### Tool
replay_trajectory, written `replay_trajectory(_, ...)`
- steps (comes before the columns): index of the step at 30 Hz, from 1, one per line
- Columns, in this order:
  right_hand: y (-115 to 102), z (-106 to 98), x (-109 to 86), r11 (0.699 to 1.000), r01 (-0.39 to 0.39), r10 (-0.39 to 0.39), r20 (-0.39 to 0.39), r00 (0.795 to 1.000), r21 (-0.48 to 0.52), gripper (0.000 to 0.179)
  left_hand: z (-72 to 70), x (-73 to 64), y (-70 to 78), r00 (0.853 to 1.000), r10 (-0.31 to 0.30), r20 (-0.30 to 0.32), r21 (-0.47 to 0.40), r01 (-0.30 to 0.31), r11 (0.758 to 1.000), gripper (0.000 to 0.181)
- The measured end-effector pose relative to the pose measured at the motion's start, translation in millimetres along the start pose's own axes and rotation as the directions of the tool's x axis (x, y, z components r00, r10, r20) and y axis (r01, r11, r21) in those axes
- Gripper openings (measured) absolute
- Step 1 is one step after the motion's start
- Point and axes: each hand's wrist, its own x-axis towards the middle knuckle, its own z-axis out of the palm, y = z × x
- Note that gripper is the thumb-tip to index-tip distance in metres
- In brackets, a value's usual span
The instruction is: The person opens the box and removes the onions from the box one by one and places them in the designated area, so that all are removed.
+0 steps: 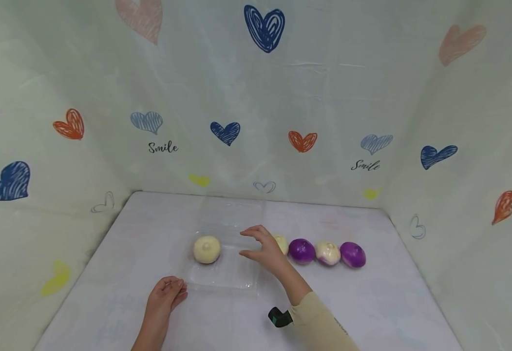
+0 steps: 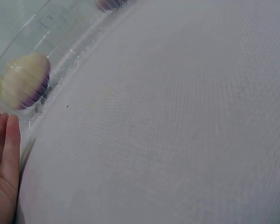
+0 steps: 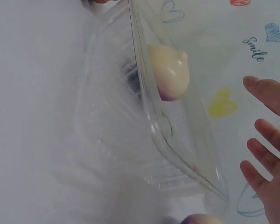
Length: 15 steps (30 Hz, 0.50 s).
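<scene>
A clear plastic container lies on the table with its lid folded back. Inside, at the left, rests a cream turnip whose underside is purple. My left hand pinches the container's near left corner; its other fingers look straight. Over the container's right side is my right hand, thumb and fingers spread apart with nothing between them. Just beyond that hand a pale turnip is partly hidden by it.
To the right, in a row with the pale one, are a purple turnip, a whitish turnip and another purple turnip. A dark device sits at the right wrist. A heart-printed curtain rises behind the table.
</scene>
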Motion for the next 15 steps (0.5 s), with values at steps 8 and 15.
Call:
replay_trajectory(8, -10, 21, 8.9, 0.998, 0.005, -0.009, 0.056, 0.998, 0.061, 0.045, 0.9, -0.2, -0.1, 1.000, 0.012, -0.003, -0.008, -0.012, 1.000, 0.022)
replay_trajectory(15, -11, 38, 18.3, 1.000, -0.010, 0.012, 0.100, 0.995, -0.014, 0.044, 2.1, -0.2, -0.2, 1.000, 0.015, -0.002, -0.008, -0.015, 1.000, 0.024)
